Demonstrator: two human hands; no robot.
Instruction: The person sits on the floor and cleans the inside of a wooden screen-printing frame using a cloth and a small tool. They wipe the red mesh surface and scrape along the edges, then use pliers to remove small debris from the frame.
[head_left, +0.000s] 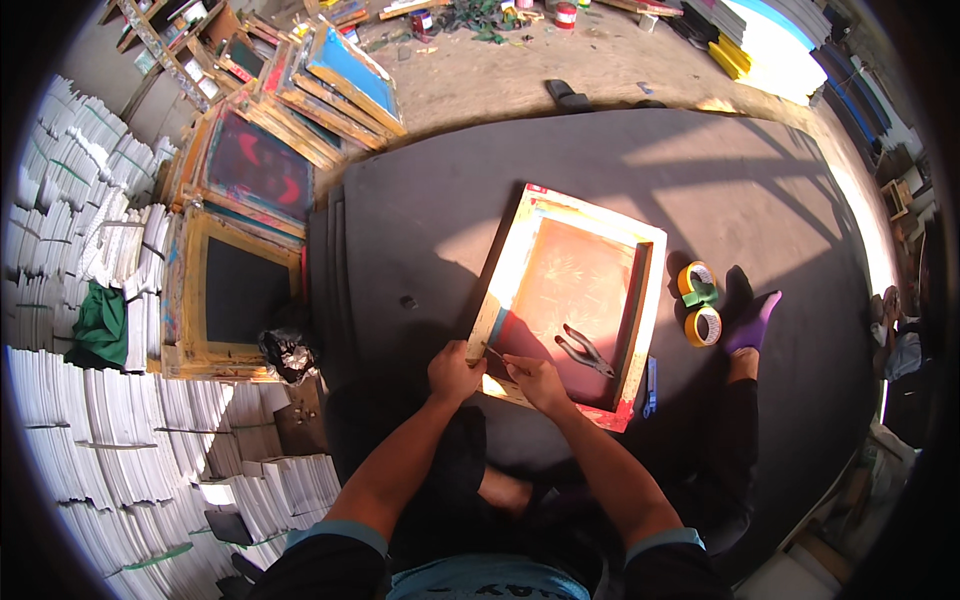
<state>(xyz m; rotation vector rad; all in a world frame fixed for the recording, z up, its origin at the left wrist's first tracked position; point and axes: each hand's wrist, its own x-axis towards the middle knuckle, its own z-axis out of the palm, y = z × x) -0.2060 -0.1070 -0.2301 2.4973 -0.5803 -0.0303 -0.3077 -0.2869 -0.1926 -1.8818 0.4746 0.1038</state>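
A wooden screen-printing frame [518, 250] with an orange-red mesh lies on a dark round mat [420, 230] in front of me. My left hand [455, 370] grips the frame's near left corner. Beside it, my right hand [535, 380] pinches a thin tool against the near edge. Black-handled pliers [585, 350] rest on the mesh just right of my hands. Two tape rolls [698, 300], yellow and green, sit on the mat to the frame's right, next to my foot in a purple sock [752, 322].
Several more wooden screen frames [255, 170] are stacked at the left and back left. Piles of white printed sheets [100, 400] fill the left side, a green cloth [100, 325] on them. A black crumpled bag [288, 352] lies by the stacks. Sunlight falls across the mat.
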